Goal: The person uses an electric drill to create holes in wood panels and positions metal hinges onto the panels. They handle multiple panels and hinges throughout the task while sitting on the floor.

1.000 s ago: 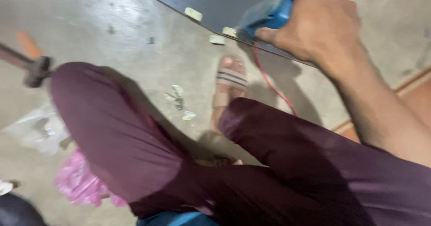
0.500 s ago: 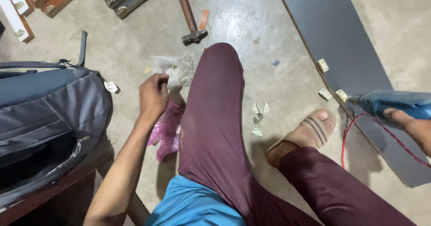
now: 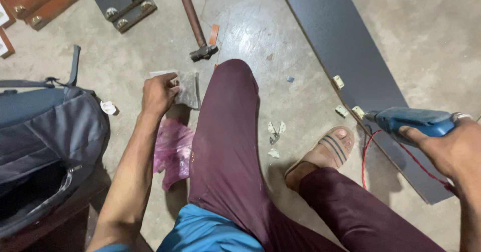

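Single head view, steeply downward, close over floor

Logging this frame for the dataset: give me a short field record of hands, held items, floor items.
left hand: grips small clear plastic bag on the concrete floor
right hand: holds blue power drill, bit toward dark grey board
near left hand: pink plastic bag, grey backpack
floor ahead: wooden-handled hammer
by board edge: small white brackets
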